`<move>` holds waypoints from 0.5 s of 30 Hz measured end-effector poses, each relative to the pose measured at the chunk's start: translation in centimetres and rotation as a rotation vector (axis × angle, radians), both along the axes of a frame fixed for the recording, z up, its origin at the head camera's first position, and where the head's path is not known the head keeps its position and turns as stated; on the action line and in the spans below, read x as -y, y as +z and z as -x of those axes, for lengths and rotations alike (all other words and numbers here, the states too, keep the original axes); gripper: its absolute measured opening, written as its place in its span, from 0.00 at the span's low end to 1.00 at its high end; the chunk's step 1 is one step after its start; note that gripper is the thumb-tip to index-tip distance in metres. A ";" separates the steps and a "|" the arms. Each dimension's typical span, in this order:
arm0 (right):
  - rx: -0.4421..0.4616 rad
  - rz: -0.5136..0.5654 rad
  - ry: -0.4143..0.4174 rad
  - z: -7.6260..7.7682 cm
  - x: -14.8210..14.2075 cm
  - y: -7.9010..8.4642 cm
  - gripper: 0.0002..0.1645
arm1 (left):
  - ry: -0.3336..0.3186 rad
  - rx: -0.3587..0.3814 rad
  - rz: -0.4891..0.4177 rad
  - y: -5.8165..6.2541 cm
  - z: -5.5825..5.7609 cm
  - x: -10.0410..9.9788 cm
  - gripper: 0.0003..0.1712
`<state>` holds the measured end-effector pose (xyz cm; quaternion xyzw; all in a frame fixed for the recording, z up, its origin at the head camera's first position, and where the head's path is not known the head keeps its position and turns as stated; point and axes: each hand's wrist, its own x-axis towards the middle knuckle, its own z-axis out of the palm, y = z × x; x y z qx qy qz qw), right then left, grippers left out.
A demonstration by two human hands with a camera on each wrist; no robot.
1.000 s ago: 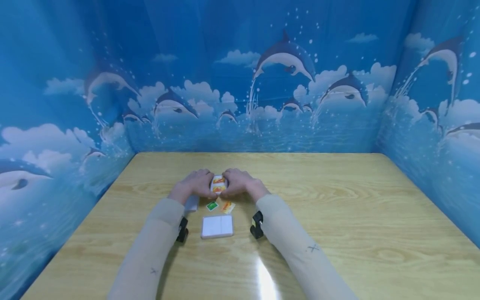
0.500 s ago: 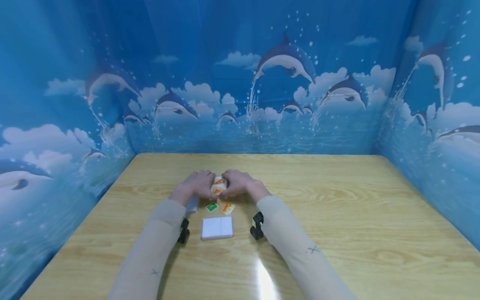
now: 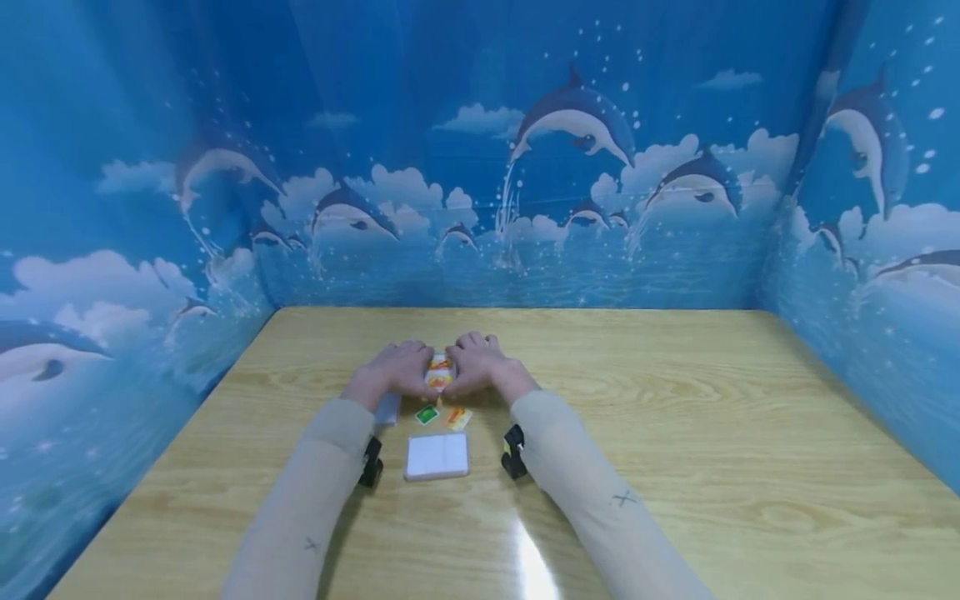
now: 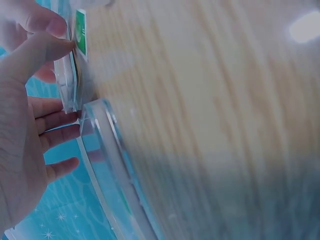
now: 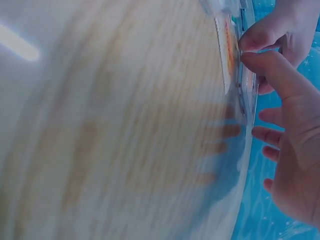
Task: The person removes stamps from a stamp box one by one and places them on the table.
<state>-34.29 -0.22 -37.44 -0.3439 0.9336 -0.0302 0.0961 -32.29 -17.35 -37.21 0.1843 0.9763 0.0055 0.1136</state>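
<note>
Between both hands lies a small clear plastic case (image 3: 439,372) whose contents show orange-and-red print. My left hand (image 3: 403,368) pinches its left end; in the left wrist view that thumb (image 4: 47,47) presses the case's near edge while the lower fingers stretch out loosely. From the right, my right hand (image 3: 476,365) pinches the other end, its thumb (image 5: 270,67) at the near edge and the remaining fingers spread apart. The two thumbs almost meet. Just in front lie a small green card (image 3: 427,414) and an orange-and-white card (image 3: 458,417).
A shallow white box (image 3: 437,456) sits nearer on the wooden table (image 3: 637,433). Beside the left wrist stands another clear box (image 4: 122,170), partly covered by the hand in the head view. A blue dolphin-print curtain (image 3: 510,267) surrounds the table's back and sides.
Both hands stay at the case, with the gap between them slightly narrower. The right hand's fingers have lifted and spread a little. The cards and the white box stay put.
</note>
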 end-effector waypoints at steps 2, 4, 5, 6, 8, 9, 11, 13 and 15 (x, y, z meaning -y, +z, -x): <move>-0.004 -0.025 -0.003 -0.1 0.1 0.1 0.53 | 0.001 0.000 0.004 -0.1 0.1 0.0 0.48; 0.002 -0.047 -0.012 -0.1 0.2 0.2 0.54 | 0.002 0.004 0.001 -0.2 0.1 0.0 0.47; 0.007 -0.055 -0.017 -0.1 0.3 0.3 0.54 | 0.002 0.004 -0.003 -0.2 0.1 0.0 0.47; 0.012 -0.062 -0.021 -0.2 0.3 0.3 0.54 | 0.004 0.007 -0.006 -0.2 0.1 0.0 0.47; 0.019 -0.073 -0.030 -0.2 0.4 0.4 0.54 | 0.003 0.007 -0.008 -0.1 0.0 -0.1 0.47; 0.021 -0.074 -0.035 -0.2 0.4 0.4 0.54 | -0.001 0.006 -0.006 -0.1 0.0 -0.1 0.46; 0.022 -0.075 -0.039 -0.2 0.5 0.4 0.54 | -0.006 0.003 0.000 0.0 -0.1 -0.1 0.46; 0.021 -0.073 -0.038 -0.1 0.5 0.5 0.54 | -0.008 0.004 0.001 0.1 -0.2 -0.2 0.47; 0.020 -0.070 -0.034 -0.1 0.5 0.5 0.53 | -0.006 0.007 -0.001 0.2 -0.3 -0.2 0.48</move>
